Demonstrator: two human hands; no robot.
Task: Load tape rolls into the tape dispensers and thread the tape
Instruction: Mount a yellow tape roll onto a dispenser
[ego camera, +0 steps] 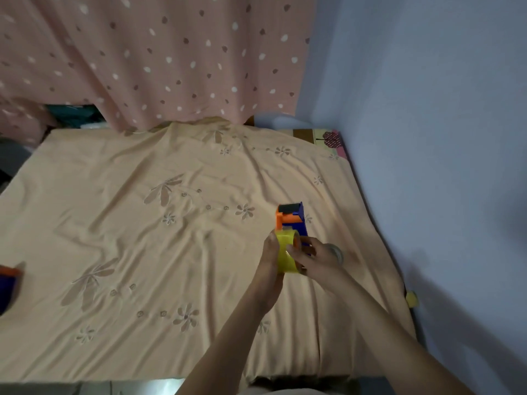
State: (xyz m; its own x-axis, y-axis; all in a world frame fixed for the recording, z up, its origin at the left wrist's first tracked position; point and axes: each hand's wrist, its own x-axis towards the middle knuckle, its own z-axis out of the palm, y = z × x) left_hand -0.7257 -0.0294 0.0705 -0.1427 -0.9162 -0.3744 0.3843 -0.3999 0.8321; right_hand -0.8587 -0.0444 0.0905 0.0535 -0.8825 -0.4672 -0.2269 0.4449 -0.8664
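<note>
While both hands clasp it, tape roll (286, 252) sits btwn palms.

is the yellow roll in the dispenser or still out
Cannot tell for sure. The yellow roll sits at the blue dispenser's near end, gripped by the left hand and right hand, which hide the hub.

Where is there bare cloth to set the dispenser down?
The wide middle of the peach embroidered sheet is bare, between the second blue-and-orange dispenser at the left edge and the hands. It is crowded at right: left hand, right hand, yellow tape roll, blue-and-orange plastic dispenser.
</note>
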